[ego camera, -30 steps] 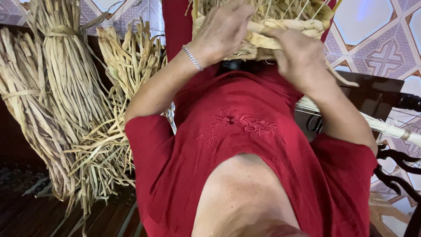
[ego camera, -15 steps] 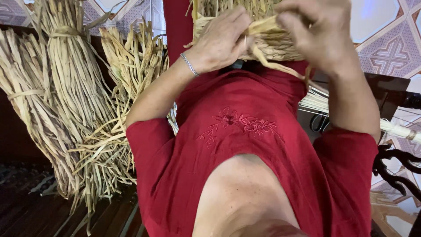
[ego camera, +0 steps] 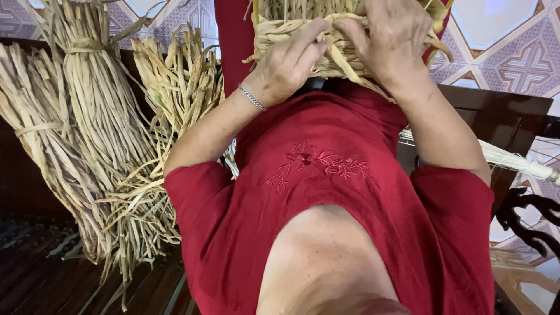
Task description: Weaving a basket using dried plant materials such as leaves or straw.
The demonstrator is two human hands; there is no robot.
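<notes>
A half-woven basket [ego camera: 291, 23] of dried pale straw strands rests on my lap at the top of the head view, against my red clothing. My left hand [ego camera: 289, 67], with a silver bracelet on the wrist, grips the basket's thick woven rim from the left. My right hand [ego camera: 391, 38] is closed over the rim from the right, pinching a flat straw strand [ego camera: 344, 61] that bends down below the rim. The fingertips of both hands nearly meet at the rim. The basket's upper part is cut off by the frame.
Several tied bundles of dried straw [ego camera: 99, 134] lean at the left on dark wooden boards [ego camera: 41, 274]. A dark wooden bench [ego camera: 496, 116] lies at the right, with a pale bundle [ego camera: 519, 163] on it and a carved dark chair [ego camera: 531, 216]. Patterned floor tiles [ego camera: 513, 52] show beyond.
My right hand has moved up and leftward over the rim, drawing the strand with it. My left hand has shifted slightly along the rim toward it.
</notes>
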